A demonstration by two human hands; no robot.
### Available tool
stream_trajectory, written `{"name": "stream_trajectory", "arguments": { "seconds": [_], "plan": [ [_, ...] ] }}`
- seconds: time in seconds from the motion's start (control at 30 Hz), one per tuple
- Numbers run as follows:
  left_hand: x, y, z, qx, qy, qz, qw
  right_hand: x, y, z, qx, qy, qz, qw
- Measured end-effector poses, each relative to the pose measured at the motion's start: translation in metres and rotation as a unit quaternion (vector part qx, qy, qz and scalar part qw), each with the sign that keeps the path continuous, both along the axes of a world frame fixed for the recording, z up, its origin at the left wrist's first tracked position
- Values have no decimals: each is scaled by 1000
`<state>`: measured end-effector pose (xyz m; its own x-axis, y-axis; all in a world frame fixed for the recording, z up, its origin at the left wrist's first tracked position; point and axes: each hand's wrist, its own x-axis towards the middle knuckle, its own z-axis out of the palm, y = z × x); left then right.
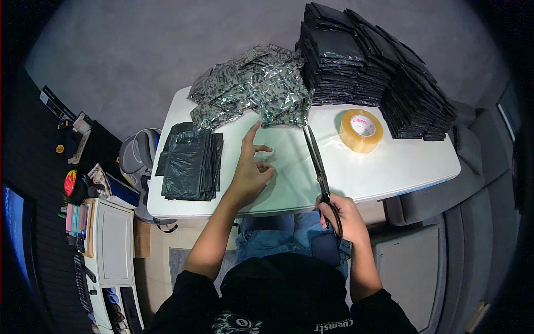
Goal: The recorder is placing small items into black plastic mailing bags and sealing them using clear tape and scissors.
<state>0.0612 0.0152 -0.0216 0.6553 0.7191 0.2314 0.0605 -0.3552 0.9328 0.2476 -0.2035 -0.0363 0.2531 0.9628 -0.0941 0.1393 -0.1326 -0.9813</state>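
My right hand grips the handles of a pair of black scissors, whose long blades point away from me over the table. The blades look closed together. Over the middle of the white table, my left hand is empty, with its fingers apart and the index finger stretched forward. Left of that hand lies a small stack of flat black plastic packages. Beyond the hands is a heap of clear plastic packets with camouflage-patterned contents. A wide roll of clear yellowish tape lies to the right of the scissors.
High stacks of black plastic packages fill the table's back right. The white table has a rounded near edge close to my lap. A grey sofa stands at the right; a white cabinet with books on top stands at the left.
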Motion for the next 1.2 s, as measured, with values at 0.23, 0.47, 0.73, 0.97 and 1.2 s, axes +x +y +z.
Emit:
{"name": "stream_trajectory", "arguments": {
  "seconds": [0.23,0.47,0.73,0.97,1.2],
  "plan": [
    [5,8,7,25,-23,13,999,-6,1,-4,-15,-15,2,1000],
    [11,21,58,57,-55,9,997,-9,-1,-7,-17,-8,42,999],
    [23,39,80,52,-9,22,998,-9,-9,-9,24,16,102,994],
    [28,48,81,42,-1,13,999,-10,-6,-17,-16,6,157,987],
    [31,52,83,12,-12,4,1000,-21,7,-16,-26,13,189,982]
  ]
}}
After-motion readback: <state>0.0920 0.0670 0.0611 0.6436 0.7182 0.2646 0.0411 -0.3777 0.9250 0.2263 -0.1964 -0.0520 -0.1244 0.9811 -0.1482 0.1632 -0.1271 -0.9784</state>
